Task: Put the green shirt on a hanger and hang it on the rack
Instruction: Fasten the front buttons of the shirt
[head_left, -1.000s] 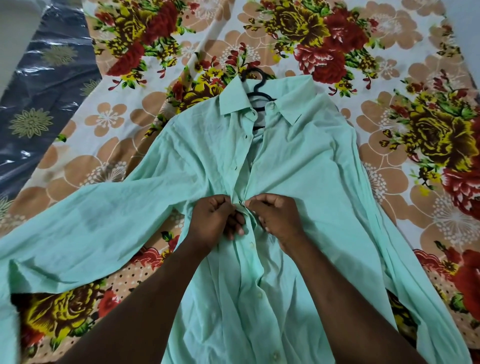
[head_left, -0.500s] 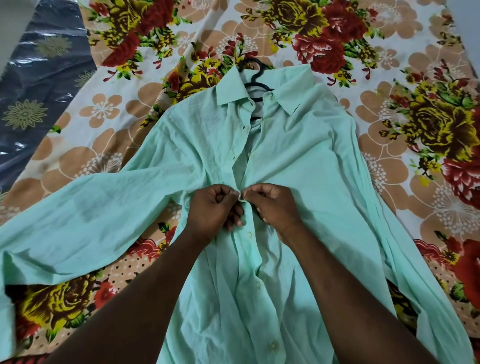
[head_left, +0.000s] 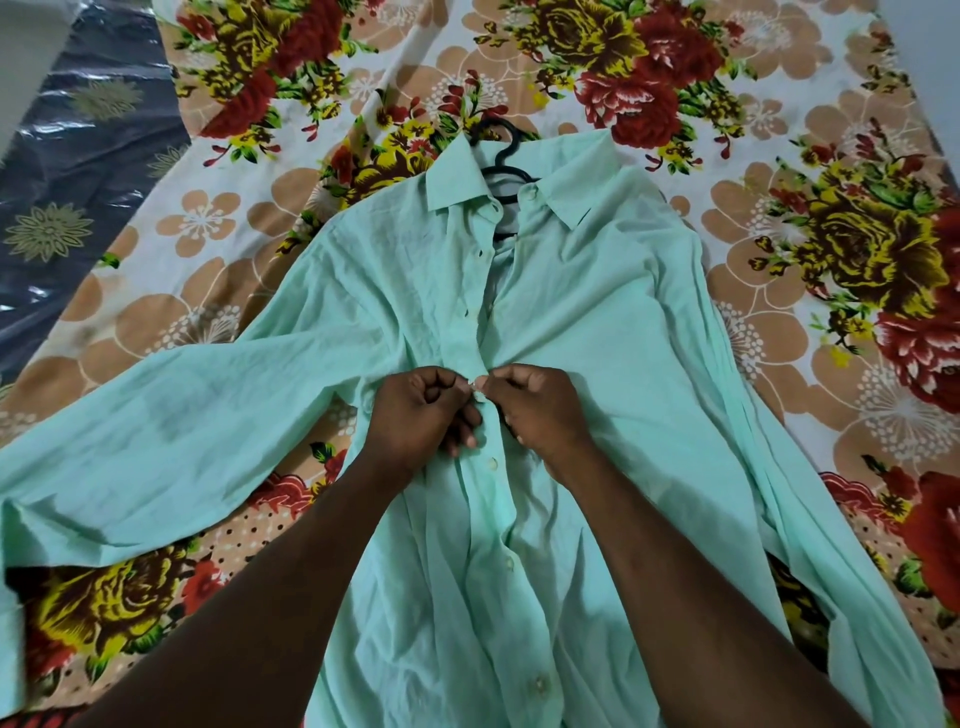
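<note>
The black plastic hanger (head_left: 500, 156) is already inside the pale green cotton shirt (head_left: 597, 312); a mid-placket button is pinched between left hand (head_left: 415, 410) and right hand (head_left: 540, 410); hanging remains.

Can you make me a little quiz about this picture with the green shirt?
1. True or false: the hanger is already inside the shirt.
2. What lies under the shirt? A) a wooden floor B) a flowery sheet C) a rack
3. Fill in: the left hand and right hand both pinch the shirt's front edges at a ______.

Key:
1. True. Its black hook pokes out at the collar.
2. B.
3. Button. The hands meet at the middle of the shirt front, with more buttons visible below them.
</note>
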